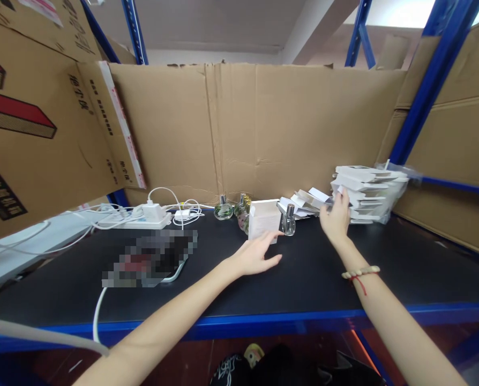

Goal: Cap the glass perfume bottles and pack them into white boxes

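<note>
My left hand (259,254) is open, thumb spread away from the fingers. Its fingers overlap the lower part of an upright white box (264,217); whether they press on it I cannot tell. Just right of that box stands a clear glass perfume bottle (289,222) with a dark cap. My right hand (336,217) reaches to the left side of a stack of flattened white boxes (362,193). Its thumb and fingers are apart, with the fingertips against the stack. Loose white cartons (309,201) lie between the bottle and this hand.
More perfume bottles (223,209) stand at the back, partly behind the upright box. A blurred-out device (151,260) lies left, with a white cable. A power strip (151,214) and tangled cords sit behind it. Cardboard walls (304,123) and blue posts enclose the black tabletop (304,289).
</note>
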